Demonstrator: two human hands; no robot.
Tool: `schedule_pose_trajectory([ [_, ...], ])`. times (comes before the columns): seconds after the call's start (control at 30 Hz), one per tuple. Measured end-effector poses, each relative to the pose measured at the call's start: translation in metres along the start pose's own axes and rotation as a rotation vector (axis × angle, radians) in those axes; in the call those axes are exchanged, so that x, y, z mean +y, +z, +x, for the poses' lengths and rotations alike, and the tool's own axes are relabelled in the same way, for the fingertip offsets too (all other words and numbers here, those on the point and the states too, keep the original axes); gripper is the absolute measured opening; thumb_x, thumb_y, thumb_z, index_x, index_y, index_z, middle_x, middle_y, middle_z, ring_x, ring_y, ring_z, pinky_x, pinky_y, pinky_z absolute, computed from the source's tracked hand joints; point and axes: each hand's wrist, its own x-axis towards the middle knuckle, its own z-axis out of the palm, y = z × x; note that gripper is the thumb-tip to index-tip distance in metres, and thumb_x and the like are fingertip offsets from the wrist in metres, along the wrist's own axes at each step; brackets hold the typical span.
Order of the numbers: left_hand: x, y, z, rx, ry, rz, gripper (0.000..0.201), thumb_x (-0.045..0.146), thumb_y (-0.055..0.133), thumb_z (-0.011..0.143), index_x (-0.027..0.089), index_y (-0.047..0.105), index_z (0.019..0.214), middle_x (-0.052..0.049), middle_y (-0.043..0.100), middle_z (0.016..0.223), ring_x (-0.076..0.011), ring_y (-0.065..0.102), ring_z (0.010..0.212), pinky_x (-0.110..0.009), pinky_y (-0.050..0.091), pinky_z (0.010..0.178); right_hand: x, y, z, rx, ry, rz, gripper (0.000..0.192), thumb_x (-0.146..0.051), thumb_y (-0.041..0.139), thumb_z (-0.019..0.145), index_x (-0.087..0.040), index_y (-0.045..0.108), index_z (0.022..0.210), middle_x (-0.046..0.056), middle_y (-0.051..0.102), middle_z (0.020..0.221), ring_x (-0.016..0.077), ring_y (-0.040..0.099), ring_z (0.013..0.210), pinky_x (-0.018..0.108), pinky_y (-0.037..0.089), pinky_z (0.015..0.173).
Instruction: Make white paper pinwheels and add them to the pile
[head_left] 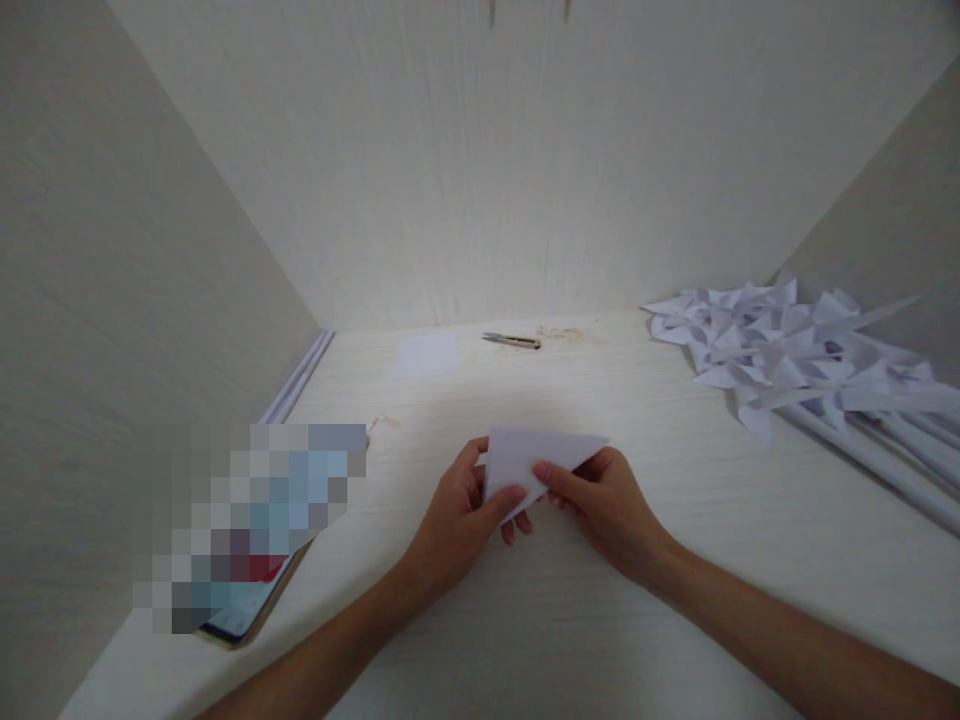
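Observation:
A white sheet of paper (529, 455), folded into a triangle, is held above the table between both hands. My left hand (461, 515) grips its left side, thumb on the front face and fingers behind. My right hand (600, 500) pinches the slanted lower right edge, with the thumb on top; its other fingers are partly hidden. The triangle's long point reaches to the right, just above my right hand. Beyond the hands, a flat white paper square (427, 355) lies near the back wall, with small thread snips (511, 341) to its right.
Folded paper pinwheels (810, 350) on rolled paper sticks (885, 475) are heaped at the right. More white paper rolls (296, 378) lean along the left wall. A phone (247, 615), mostly pixelated, rests at the left. Brownish scraps (561, 334) lie beside the snips.

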Motion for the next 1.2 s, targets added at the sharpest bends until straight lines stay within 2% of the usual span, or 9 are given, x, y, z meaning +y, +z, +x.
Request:
schedule_pose_trajectory([
  [0.1, -0.001, 0.000, 0.000, 0.137, 0.070, 0.005, 0.041, 0.022, 0.062, 0.068, 0.015, 0.042, 0.103, -0.001, 0.062, 0.070, -0.0109, 0.059, 0.059, -0.020, 0.045, 0.049, 0.001, 0.001, 0.001, 0.159, -0.017, 0.081, 0.025, -0.025, 0.075, 0.051, -0.014, 0.055, 0.044, -0.004, 0.049, 0.039, 0.0061, 0.041, 0.039, 0.022, 0.031, 0.041],
  [0.17, -0.001, -0.001, 0.000, 0.223, 0.110, 0.004, 0.039, 0.019, 0.064, 0.066, 0.015, 0.046, 0.101, -0.001, 0.064, 0.074, -0.0116, 0.061, 0.063, -0.021, 0.047, 0.052, 0.001, 0.002, 0.001, 0.202, -0.010, 0.149, 0.024, -0.024, 0.077, 0.049, -0.013, 0.056, 0.045, -0.003, 0.050, 0.041, 0.0063, 0.042, 0.040, 0.021, 0.033, 0.041],
  [0.3, 0.001, -0.006, 0.001, 0.370, 0.191, -0.013, 0.019, 0.020, 0.066, 0.064, 0.014, 0.053, 0.078, 0.000, 0.064, 0.068, -0.0100, 0.060, 0.057, -0.020, 0.048, 0.052, 0.000, 0.002, 0.002, 0.171, -0.018, 0.230, 0.021, -0.022, 0.077, 0.050, -0.013, 0.060, 0.055, -0.002, 0.054, 0.046, 0.0060, 0.046, 0.043, 0.018, 0.035, 0.040],
  [0.47, 0.002, -0.012, 0.004, 0.482, 0.284, -0.054, 0.018, 0.019, 0.068, 0.059, 0.015, 0.053, 0.068, 0.000, 0.065, 0.070, -0.0100, 0.060, 0.051, -0.021, 0.049, 0.050, 0.000, 0.001, 0.002, 0.164, 0.001, 0.284, 0.020, -0.021, 0.078, 0.050, -0.013, 0.061, 0.059, -0.003, 0.055, 0.047, 0.0044, 0.047, 0.042, 0.014, 0.035, 0.037],
  [0.7, 0.000, -0.023, 0.009, 0.471, 0.235, 0.035, 0.007, 0.018, 0.067, 0.059, 0.014, 0.063, 0.057, -0.001, 0.064, 0.064, -0.0091, 0.058, 0.054, -0.020, 0.049, 0.056, -0.003, -0.006, 0.006, 0.081, -0.007, 0.182, 0.020, -0.024, 0.076, 0.052, -0.013, 0.063, 0.062, -0.002, 0.057, 0.052, 0.0059, 0.052, 0.047, 0.014, 0.040, 0.040],
  [0.8, 0.001, -0.029, 0.010, 0.468, 0.220, 0.059, 0.007, 0.019, 0.067, 0.059, 0.014, 0.063, 0.056, 0.001, 0.062, 0.058, -0.0087, 0.057, 0.052, -0.019, 0.048, 0.054, -0.007, -0.015, 0.011, -0.049, 0.009, 0.043, 0.021, -0.026, 0.075, 0.055, -0.013, 0.063, 0.066, -0.002, 0.058, 0.053, 0.0061, 0.053, 0.047, 0.015, 0.042, 0.042],
  [0.93, 0.004, -0.034, 0.011, 0.390, 0.175, 0.097, 0.006, 0.017, 0.068, 0.058, 0.014, 0.063, 0.054, 0.001, 0.061, 0.051, -0.0076, 0.055, 0.049, -0.017, 0.045, 0.051, -0.013, -0.024, 0.019, -0.268, 0.045, -0.147, 0.027, -0.025, 0.072, 0.060, -0.013, 0.060, 0.080, -0.001, 0.060, 0.061, 0.0065, 0.054, 0.048, 0.017, 0.043, 0.042],
  [1.1, 0.003, -0.032, 0.011, 0.354, 0.137, 0.056, 0.007, 0.016, 0.069, 0.057, 0.014, 0.063, 0.055, 0.001, 0.060, 0.047, -0.0068, 0.054, 0.045, -0.016, 0.043, 0.047, -0.017, -0.022, 0.015, -0.363, 0.110, -0.242, 0.031, -0.032, 0.066, 0.068, -0.015, 0.051, 0.089, 0.001, 0.061, 0.069, 0.0044, 0.047, 0.042, 0.015, 0.028, 0.032],
  [1.2, 0.002, -0.031, 0.011, 0.396, 0.151, -0.027, 0.015, 0.015, 0.070, 0.054, 0.015, 0.065, 0.068, 0.001, 0.063, 0.050, -0.0087, 0.057, 0.047, -0.018, 0.044, 0.048, -0.016, -0.020, 0.011, -0.375, 0.129, -0.233, 0.031, -0.038, 0.059, 0.074, -0.015, 0.048, 0.092, 0.000, 0.059, 0.066, 0.0025, 0.038, 0.038, 0.016, 0.019, 0.032],
])
